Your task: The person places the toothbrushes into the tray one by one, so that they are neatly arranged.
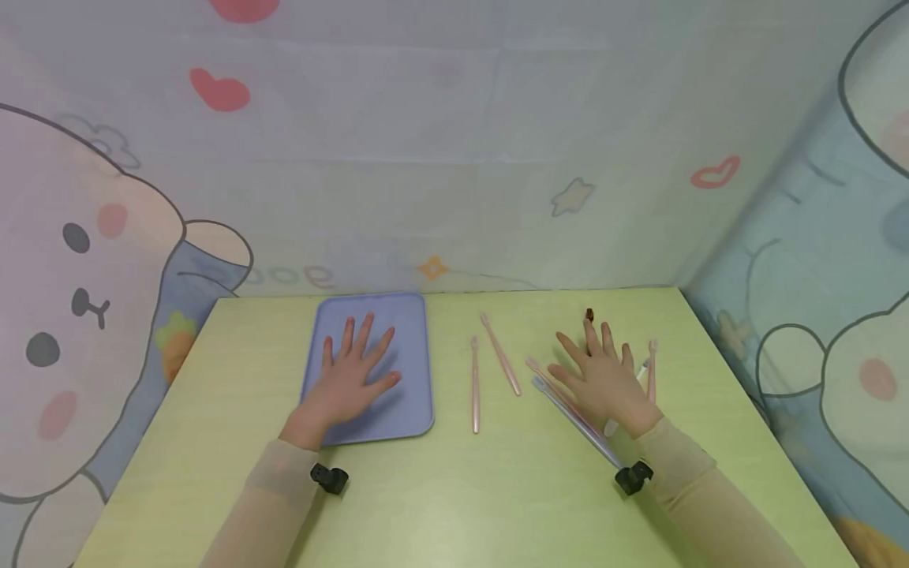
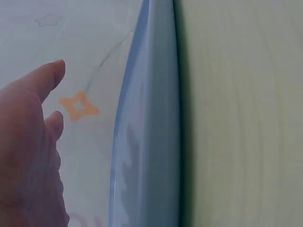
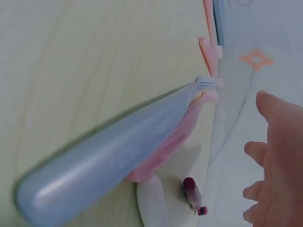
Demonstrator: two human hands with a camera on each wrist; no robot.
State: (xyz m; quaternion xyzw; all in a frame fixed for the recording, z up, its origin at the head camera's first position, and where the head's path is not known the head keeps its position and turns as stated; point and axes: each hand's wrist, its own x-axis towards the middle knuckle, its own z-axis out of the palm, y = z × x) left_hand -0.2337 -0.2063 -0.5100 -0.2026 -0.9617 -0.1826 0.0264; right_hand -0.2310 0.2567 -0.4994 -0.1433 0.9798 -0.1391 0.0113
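Observation:
My left hand point(image 1: 346, 386) hovers over the lavender-blue tray point(image 1: 415, 339), fingers spread and nothing held. The left wrist view has this hand point(image 2: 28, 156) above the tray's rim point(image 2: 163, 118). With fingers fanned out, my right hand point(image 1: 607, 386) is above several toothbrushes and holds none. A blue toothbrush point(image 1: 578, 422) and a pink toothbrush point(image 3: 165, 146) lie side by side below it. A white handle point(image 3: 152, 203) and a small dark-red-ended object point(image 3: 191, 191) lie near them; its kind is unclear. My right hand partly hides these in the head view.
Two pink toothbrushes point(image 1: 476, 386) lie between the tray and my right hand. Another pink toothbrush point(image 1: 652, 367) lies right of that hand. A patterned cloth backdrop point(image 1: 454, 158) rises behind the pale yellow-green table point(image 1: 440, 505) and along its sides.

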